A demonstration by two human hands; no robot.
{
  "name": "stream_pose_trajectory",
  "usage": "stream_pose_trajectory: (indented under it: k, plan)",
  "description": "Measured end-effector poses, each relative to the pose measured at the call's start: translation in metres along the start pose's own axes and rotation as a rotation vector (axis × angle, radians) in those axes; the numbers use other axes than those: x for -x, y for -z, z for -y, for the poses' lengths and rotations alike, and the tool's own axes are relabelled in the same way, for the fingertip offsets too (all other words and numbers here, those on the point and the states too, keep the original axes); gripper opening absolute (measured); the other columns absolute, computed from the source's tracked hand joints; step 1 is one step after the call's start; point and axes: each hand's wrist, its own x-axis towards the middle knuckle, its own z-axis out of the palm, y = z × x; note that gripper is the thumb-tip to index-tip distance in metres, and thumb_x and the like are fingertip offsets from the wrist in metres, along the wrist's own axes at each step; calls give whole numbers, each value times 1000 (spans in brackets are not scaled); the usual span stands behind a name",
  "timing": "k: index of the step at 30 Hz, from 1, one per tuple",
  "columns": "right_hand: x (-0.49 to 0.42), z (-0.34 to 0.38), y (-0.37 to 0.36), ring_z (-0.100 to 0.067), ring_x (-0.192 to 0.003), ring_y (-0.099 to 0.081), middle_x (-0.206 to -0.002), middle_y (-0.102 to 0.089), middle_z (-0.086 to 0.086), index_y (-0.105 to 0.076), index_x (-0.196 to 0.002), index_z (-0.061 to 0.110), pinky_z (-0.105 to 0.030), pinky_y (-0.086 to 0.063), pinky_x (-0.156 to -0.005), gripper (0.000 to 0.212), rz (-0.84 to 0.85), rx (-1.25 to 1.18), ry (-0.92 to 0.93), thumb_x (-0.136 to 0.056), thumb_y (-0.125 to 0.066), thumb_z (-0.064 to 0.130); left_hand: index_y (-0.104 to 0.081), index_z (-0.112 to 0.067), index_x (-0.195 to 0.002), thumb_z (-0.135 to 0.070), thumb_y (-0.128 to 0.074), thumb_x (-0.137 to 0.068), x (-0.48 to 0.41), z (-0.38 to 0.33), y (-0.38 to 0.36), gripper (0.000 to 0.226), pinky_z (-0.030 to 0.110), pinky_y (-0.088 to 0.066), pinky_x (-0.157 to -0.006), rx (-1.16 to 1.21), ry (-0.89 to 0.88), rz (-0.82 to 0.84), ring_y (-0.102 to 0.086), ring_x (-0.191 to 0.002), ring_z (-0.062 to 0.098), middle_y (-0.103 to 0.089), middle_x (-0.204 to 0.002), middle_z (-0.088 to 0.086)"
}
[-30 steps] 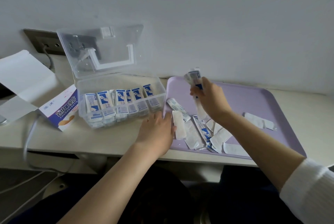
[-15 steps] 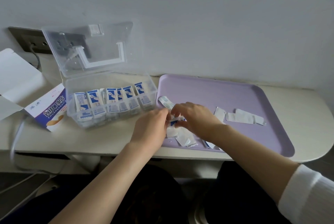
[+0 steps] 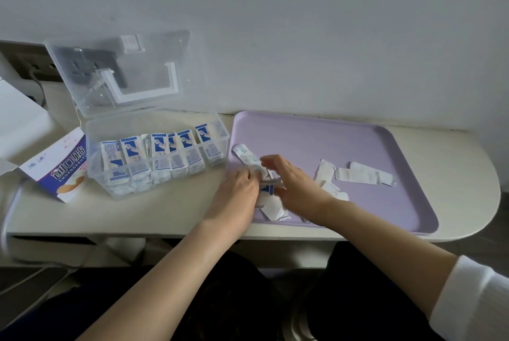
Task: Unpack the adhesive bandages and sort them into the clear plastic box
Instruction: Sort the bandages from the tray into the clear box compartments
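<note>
Paper-wrapped bandages point(image 3: 274, 209) sit bunched at the 8 o'clock corner of the lilac tray point(image 3: 330, 142), pinched between left hand point(image 3: 237, 192) and right hand point(image 3: 298, 189); slick wrappers may fan out and slip en route to the clear plastic box point(image 3: 157, 158) at 10 o'clock

beige table point(image 3: 170, 211) carries clear plastic box point(image 3: 192, 172), purple tray point(image 3: 407, 211), bandage carton point(image 3: 59, 172).

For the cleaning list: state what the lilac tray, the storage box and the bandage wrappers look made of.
Lilac tray: probably plastic, matte, evenly coloured, moulded raised rim.
Storage box: clear rigid plastic, glossy; contents show through walls.
Wrapped bandages: covers likely thin paper, white, creased.
</note>
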Motion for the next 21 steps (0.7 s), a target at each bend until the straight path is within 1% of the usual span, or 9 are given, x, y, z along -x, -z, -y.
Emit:
stream_pose_trajectory:
  k: [2,4,7,10,13,15,17,19,21]
  plan:
    - [0,-1,2,-20,-129,-39,-142,-37,-3,-31,-137,12,-21,-29,-100,55,-47,47,-14,-89,-53,-2,-44,-13,-125,-2,-41,-91,-1,-1,1,35,28,-36,-87,26,38,-53,-48,-110,23,-49,-122,7]
    - [0,-4,5,-21,-131,-36,-145,-30,-6,-26,-140,10,-19,-27,-99,55,-83,54,-83,-92,-50,3,-46,-12,-119,3,-39,-88,-2,0,2,36,28,-36,-82,40,63,-87,-49,-106,25,-48,-121,7]
    - [1,-5,3,-23,-133,-32,-145,-24,-10,-20,-142,9,-9,-22,-90,64,-65,-46,-136,-85,-44,-12,-45,-10,-119,5,-44,-83,-3,0,-2,39,28,-36,-86,114,45,-63,-47,-108,26,-45,-121,9]
    - [3,4,-6,-24,-129,-34,-140,-28,-13,-23,-140,6,-5,-20,-87,68,-29,-91,-65,-78,-41,-18,-44,-10,-122,4,-48,-85,-6,-1,-10,40,34,-42,-93,231,-1,-27,-49,-106,24,-46,-118,7]
    - [3,9,-12,-23,-127,-37,-138,-31,-10,-30,-136,5,-15,-31,-92,66,-5,-72,23,-75,-46,-16,-45,-7,-119,8,-46,-83,-7,-1,-10,39,37,-48,-88,348,-1,-40,-56,-101,21,-53,-112,9]
    - [2,9,-9,-21,-128,-36,-138,-33,-7,-30,-137,8,-21,-33,-97,68,42,-55,22,-74,-46,-11,-46,-8,-115,5,-46,-85,-7,-1,-7,33,35,-49,-86,388,26,-59,-58,-101,19,-56,-114,6]
    - [2,8,-5,-19,-129,-36,-139,-35,-5,-29,-139,11,-27,-34,-104,69,78,-45,6,-75,-49,-5,-45,-10,-109,2,-46,-88,-5,0,-5,24,30,-47,-79,366,47,-87,-58,-98,19,-58,-112,4]
    - [2,7,-4,-19,-125,-42,-136,-43,-5,-37,-135,12,-31,-35,-105,56,44,-30,9,-82,-52,1,-44,-10,-105,1,-46,-88,-5,2,-3,20,28,-44,-75,370,44,-105,-57,-97,21,-59,-111,5]
    - [1,6,-5,-22,-115,-54,-123,-58,-7,-51,-124,9,-31,-41,-99,36,-67,-21,31,-89,-52,3,-43,-10,-103,3,-48,-88,-6,2,-5,20,26,-41,-74,378,34,-96,-56,-95,21,-57,-108,8]
